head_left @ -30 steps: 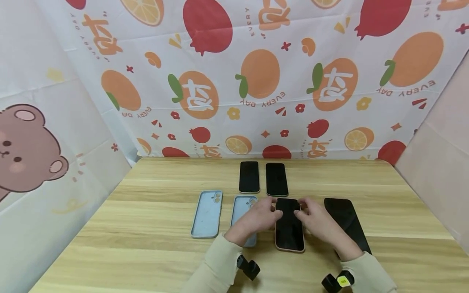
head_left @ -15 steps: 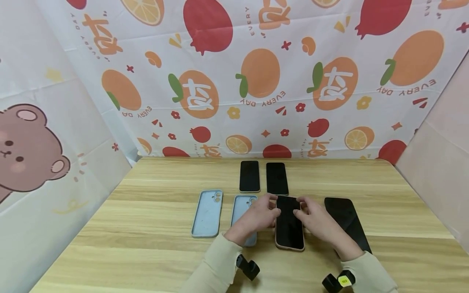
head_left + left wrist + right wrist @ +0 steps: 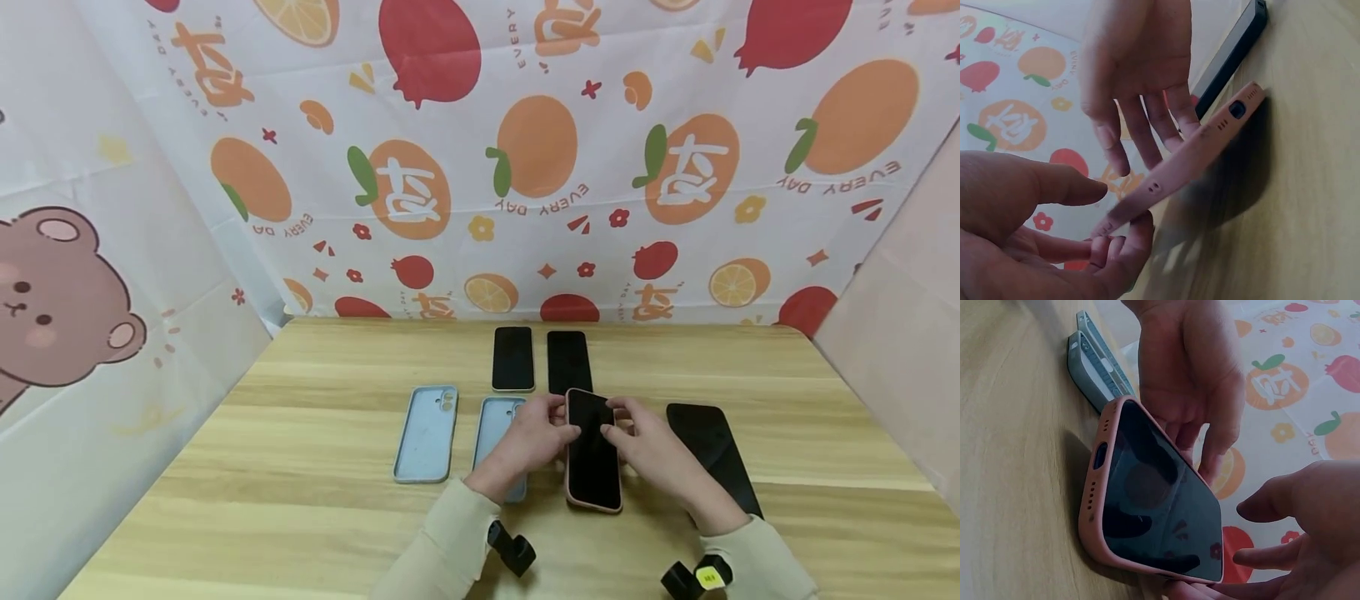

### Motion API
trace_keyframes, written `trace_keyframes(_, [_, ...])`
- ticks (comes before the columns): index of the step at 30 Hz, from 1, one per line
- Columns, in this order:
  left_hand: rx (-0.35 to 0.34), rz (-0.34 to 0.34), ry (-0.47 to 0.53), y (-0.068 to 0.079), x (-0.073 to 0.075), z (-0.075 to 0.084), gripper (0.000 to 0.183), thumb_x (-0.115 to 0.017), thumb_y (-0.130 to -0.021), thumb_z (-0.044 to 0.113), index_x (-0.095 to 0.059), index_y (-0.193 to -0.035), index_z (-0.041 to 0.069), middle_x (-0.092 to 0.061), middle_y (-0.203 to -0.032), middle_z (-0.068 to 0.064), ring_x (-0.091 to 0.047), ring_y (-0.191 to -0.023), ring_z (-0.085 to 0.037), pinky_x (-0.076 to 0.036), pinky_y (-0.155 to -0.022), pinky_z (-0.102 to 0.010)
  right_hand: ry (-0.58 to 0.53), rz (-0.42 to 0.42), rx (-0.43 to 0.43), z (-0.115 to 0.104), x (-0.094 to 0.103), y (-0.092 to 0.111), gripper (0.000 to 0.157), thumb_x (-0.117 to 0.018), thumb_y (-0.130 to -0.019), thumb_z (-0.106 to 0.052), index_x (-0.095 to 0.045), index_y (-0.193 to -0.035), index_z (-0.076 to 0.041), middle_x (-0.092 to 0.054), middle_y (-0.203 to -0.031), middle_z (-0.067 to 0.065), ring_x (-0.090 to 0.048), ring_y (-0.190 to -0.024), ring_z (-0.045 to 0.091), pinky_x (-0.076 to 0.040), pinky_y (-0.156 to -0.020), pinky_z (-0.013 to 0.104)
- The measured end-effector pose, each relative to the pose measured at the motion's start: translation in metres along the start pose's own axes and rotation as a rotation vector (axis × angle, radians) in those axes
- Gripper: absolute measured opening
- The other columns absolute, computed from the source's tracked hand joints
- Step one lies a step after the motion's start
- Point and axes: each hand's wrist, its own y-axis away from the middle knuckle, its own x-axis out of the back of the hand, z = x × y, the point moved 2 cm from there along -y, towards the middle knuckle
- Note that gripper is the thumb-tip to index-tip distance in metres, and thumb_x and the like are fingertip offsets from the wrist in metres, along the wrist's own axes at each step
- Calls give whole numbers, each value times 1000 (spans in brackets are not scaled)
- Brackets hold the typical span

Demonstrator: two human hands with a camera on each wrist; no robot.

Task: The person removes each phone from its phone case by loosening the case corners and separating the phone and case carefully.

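Note:
A black-screened phone (image 3: 593, 471) in a pink case (image 3: 1090, 528) is tilted screen up, its far end raised off the table. My left hand (image 3: 534, 435) holds its far left side, fingers curled under the edge and thumb above the screen side. Opposite, my right hand (image 3: 648, 443) holds the far right side with fingertips low at the edge. In the right wrist view the right thumb (image 3: 1266, 503) stands apart from the screen. The case's lower end with its port faces both wrist cameras. One light blue case (image 3: 489, 425) lies partly hidden beneath my left hand.
Another light blue case (image 3: 424, 437) lies further left on the wooden table (image 3: 300, 467). Two black phones (image 3: 513, 358) lie side by side at the back. A larger black slab-like device (image 3: 716, 454) lies right, partly behind my right forearm. A fruit-print cloth (image 3: 480, 167) hangs behind.
Both hands have lifted the far end of the pink-cased phone, which now covers part of the back right phone. The other objects have stayed where they were.

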Motion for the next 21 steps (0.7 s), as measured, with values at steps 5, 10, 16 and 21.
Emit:
trace_keyframes(5, [14,-45,55,1,0,1,41,-66,-93,7,-56,-131,-1,-66,-104,-9,-65,-90,-17,-59,-77,-32,20,-7,27,-4,0,1,46,-54,-101,-16,-42,-141,3,-48,-140,32,-63,-110,33,-56,-73,32])
trace_keyframes(10, [42,-208,141,5,-6,-1,42,-59,-99,14,-48,-138,2,-66,-111,-15,-72,-91,-27,-61,-72,-37,-19,-42,39,-6,-2,2,47,-52,-101,-15,-39,-143,4,-46,-143,31,-65,-106,30,-56,-73,32])
trace_keyframes(16, [30,-240,124,7,-6,-1,40,-56,-102,19,-48,-139,6,-70,-112,-16,-74,-86,-28,-61,-64,-40,-43,-66,61,-10,-2,2,47,-51,-102,-14,-38,-144,2,-44,-144,31,-66,-106,29,-57,-74,33])
trace_keyframes(21, [45,-233,97,8,-4,-1,38,-56,-102,18,-49,-137,7,-71,-107,-13,-74,-81,-26,-61,-62,-39,-23,-47,45,-10,1,2,47,-53,-101,-15,-39,-143,1,-48,-141,29,-66,-102,26,-57,-74,33])
